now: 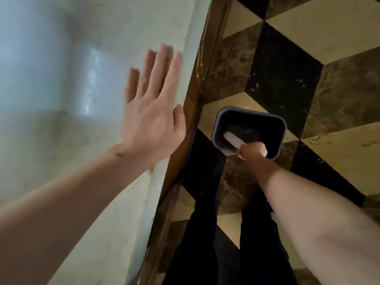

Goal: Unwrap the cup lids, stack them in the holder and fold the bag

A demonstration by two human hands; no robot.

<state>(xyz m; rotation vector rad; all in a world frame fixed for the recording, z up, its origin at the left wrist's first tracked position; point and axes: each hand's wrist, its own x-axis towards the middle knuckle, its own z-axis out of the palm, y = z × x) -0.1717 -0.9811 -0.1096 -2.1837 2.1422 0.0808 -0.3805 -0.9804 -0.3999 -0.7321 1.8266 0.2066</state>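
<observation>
My left hand (152, 112) lies flat, released, on the worktop (61, 58); my right hand (252, 151) pinches the folded bag (233, 139) over the bin (249, 130). Best released centrally, inside the rim.

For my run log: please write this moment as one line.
left hand: flat on pale counter | right hand: holds folded clear bag over dark bin | bin: on checkered floor

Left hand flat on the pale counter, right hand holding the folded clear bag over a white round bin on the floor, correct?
Not quite: the head view shows the bin is dark grey and rectangular. The left hand does lie flat on the pale counter, and the right hand holds the folded clear bag over it.
</observation>
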